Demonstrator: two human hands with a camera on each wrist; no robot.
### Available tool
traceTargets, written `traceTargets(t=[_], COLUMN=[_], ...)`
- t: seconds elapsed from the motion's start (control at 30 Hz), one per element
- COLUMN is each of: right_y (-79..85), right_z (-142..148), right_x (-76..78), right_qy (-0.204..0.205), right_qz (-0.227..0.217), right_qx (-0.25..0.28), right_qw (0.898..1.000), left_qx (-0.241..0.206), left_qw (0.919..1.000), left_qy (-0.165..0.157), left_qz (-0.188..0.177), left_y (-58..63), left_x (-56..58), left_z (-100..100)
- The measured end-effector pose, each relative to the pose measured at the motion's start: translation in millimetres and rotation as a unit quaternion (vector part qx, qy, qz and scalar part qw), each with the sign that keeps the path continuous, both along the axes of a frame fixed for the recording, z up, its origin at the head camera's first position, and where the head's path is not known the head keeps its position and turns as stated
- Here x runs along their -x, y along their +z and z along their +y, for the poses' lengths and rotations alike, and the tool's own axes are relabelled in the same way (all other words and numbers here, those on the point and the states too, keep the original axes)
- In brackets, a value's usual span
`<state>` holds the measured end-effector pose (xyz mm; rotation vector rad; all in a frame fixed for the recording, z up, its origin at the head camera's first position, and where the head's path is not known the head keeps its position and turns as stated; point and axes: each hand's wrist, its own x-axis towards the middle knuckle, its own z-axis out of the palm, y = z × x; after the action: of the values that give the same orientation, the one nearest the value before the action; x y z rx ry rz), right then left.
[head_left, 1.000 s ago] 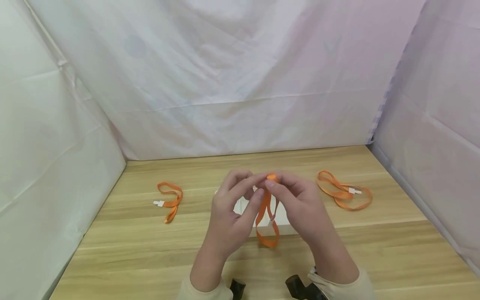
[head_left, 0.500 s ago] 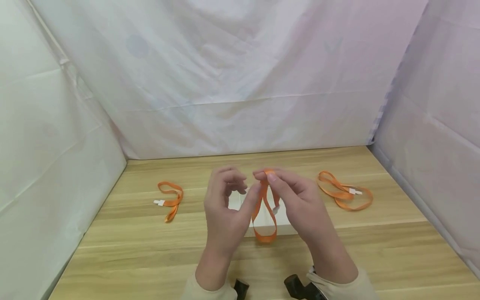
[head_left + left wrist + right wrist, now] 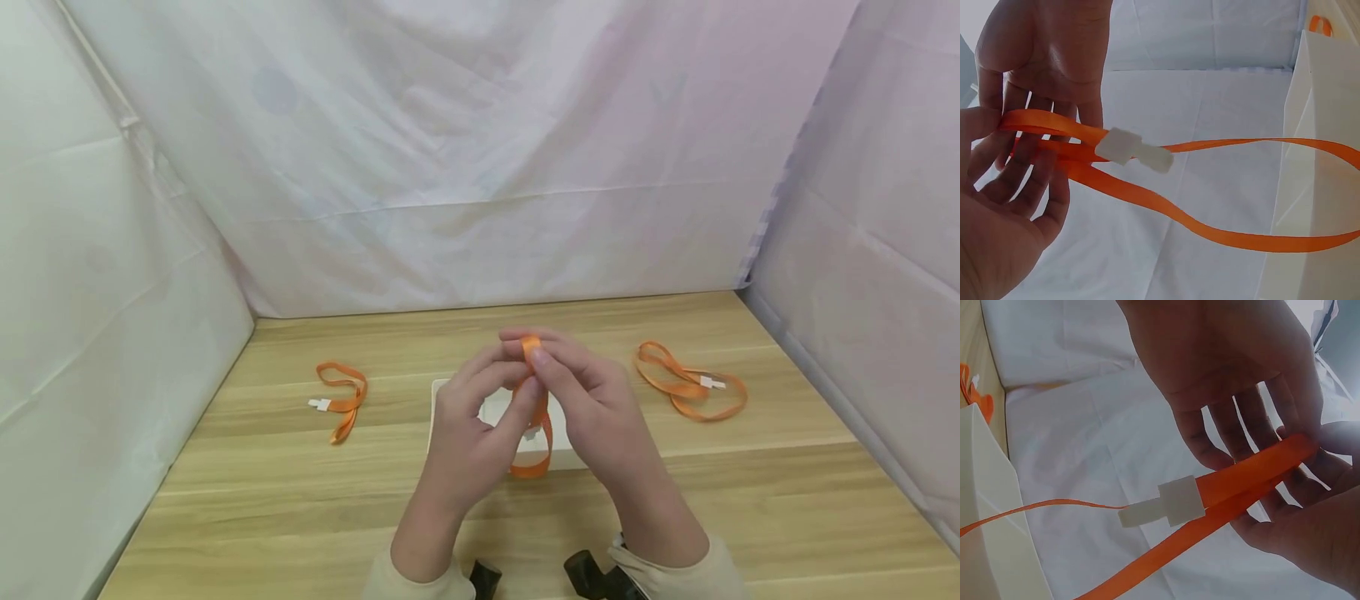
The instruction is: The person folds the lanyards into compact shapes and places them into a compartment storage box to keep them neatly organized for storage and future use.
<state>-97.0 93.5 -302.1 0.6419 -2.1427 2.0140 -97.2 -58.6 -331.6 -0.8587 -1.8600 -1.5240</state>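
An orange lanyard (image 3: 531,472) hangs folded between my two hands, over a white box (image 3: 572,459). Its white plastic clip (image 3: 1120,146) dangles beside the straps, and the lower loop hangs past the box's front edge in the head view. My right hand (image 3: 603,408) pinches the folded top of the strap between thumb and fingers. Just below that, my left hand (image 3: 472,437) has its thumb and fingertips on the strap, pinching it from the other side. In the right wrist view the doubled strap (image 3: 1254,469) runs across the fingers.
A second orange lanyard (image 3: 349,407) lies bunched on the wooden table to the left, and another lanyard (image 3: 684,390) lies looped on the right. White cloth (image 3: 480,150) hangs behind and along both sides. A dark wrist mount (image 3: 486,577) sits beside each sleeve.
My left hand came off the strap half a second ago and is now back on it, pinching below the right fingers. The right hand has kept its pinch, shifting slightly left and up.
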Motion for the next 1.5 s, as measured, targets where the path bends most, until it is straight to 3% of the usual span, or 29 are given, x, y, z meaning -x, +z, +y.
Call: traceTargets(t=[0.23, 0.37, 0.7, 0.83, 1.0, 1.2, 1.5], right_y=[0.5, 3.0, 10.5, 12.9, 14.9, 14.0, 14.6], right_z=[1, 2, 4, 3, 3, 3, 4], right_x=[-0.6, -0.7, -0.4, 0.5, 2.7, 3.5, 4.9], right_qy=[-0.026, -0.033, -0.050, -0.046, -0.034, -0.028, -0.028], right_qz=[-0.011, -0.029, -0.054, -0.044, -0.019, -0.005, -0.001], right_qx=[-0.004, 0.011, 0.027, 0.038, 0.052, 0.053, 0.044], right_qw=[1.000, 0.999, 0.997, 0.997, 0.998, 0.998, 0.999], left_qx=[-0.014, -0.007, 0.051, 0.065, 0.058, 0.036, 0.061], left_qw=[0.9922, 0.9867, 0.9837, 0.9808, 0.9744, 0.9759, 0.9728], left_qy=[-0.095, -0.123, -0.132, -0.121, -0.125, -0.125, -0.107], left_qz=[-0.079, -0.106, -0.111, -0.138, -0.178, -0.175, -0.196], left_y=[-5.4, -11.3, -19.8, -18.9, -16.6, -14.9, -18.6], left_x=[-1.3, -1.0, 2.0, 0.4, -2.7, -3.1, -3.5], left_z=[-1, 0, -2, -3, -1, 3, 2])
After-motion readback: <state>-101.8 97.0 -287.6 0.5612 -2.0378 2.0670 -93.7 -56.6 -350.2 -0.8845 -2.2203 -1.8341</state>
